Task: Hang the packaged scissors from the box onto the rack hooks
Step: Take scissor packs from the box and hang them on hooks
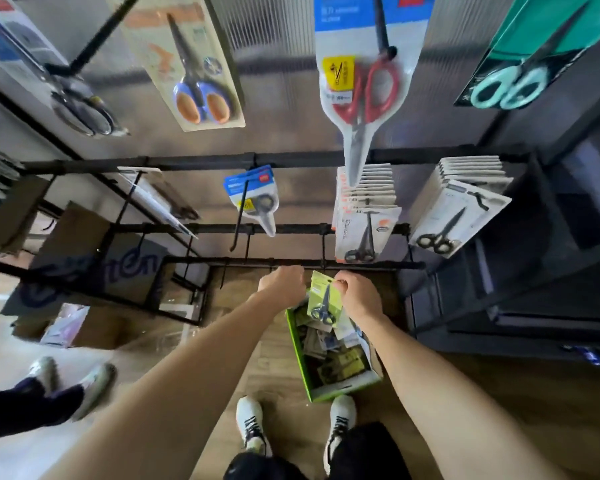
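- Where the two bare forearms reach down toward the lowest rail of the rack (291,263), both hands work just above the green box (297,344) on the wooden floor.
- Right hand (357,294): fingers curled, pinching the upper right edge of a green packaged scissors (323,299); the card stands roughly upright, top edge near the lowest rail, lower end over the open box.
- Left hand (283,284): fingers curled under and knuckles up, just left of the green card and close beneath the rail; whether the fingertips grip the card, a hook or nothing cannot be told, as they are hidden under the hand.
- Green box: open, between the person's white shoes (252,422) and the rack, filled with a loose heap of further scissors packs (329,355).
- Rack, upper hooks: a blue-and-orange handled pair (201,102), a red-handled pair (364,95) and a mint-handled pair (510,86) hang in their packs.
- Rack, middle rails: a single blue-carded pack (253,195) at centre, and two thick rows of white-carded packs (364,209) to the right.
- Left edge: another person's shoes (73,382) and stacked cardboard cartons (94,258).
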Demonstrator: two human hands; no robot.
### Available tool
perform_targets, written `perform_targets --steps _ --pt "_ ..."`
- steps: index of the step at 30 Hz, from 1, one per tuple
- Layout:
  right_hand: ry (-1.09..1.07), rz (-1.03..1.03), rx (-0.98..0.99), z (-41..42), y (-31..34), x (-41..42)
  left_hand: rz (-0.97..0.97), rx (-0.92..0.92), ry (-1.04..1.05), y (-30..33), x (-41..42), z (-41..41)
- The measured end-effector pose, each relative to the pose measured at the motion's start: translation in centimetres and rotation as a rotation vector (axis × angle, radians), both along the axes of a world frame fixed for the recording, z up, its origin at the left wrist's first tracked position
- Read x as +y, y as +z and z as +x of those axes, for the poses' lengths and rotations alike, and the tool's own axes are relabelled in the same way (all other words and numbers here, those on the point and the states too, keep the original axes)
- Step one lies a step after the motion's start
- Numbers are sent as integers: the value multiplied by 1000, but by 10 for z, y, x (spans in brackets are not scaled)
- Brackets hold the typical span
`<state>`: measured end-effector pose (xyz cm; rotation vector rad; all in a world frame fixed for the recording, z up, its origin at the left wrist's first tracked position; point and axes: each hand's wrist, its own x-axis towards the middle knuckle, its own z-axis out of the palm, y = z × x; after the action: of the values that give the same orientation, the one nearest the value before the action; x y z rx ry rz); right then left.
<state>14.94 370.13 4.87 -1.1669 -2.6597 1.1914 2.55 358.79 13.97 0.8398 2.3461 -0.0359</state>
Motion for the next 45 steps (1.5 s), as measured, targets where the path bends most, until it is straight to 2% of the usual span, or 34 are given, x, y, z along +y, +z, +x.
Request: perform_targets --steps 3,7,16,20,23,28,31,37,41,45 --pt "29 -12 6 -16 -24 7 -17 -16 29 -18 7 -5" --pt "64 80 -37 -34 -47 19 -20 -45 46 -35 13 -12" --pt "68 138 -149 -65 -59 25 -3 -52 118 -55 0 -22" --pt "91 -5 -102 -65 -76 35 -3 -47 119 -61 -1 -27" --pt "61 -67 -137 -66 -82 40 -10 -55 113 -66 -2 -25" --pt "-39 87 -122 -86 -81 36 19 -55 103 -75 -2 -29" --pt "-133 53 -122 -95 -85 39 17 -46 105 -74 0 -32" --pt "-228 -121 -211 -77 -86 30 6 -39 60 -64 -1 -31" --pt "-204 -139 -280 -42 -93 1 -46 -72 24 -66 -3 -21" --pt "-197 -191 -351 -4 -114 -38 -194 -148 -201 -102 -8 -8"
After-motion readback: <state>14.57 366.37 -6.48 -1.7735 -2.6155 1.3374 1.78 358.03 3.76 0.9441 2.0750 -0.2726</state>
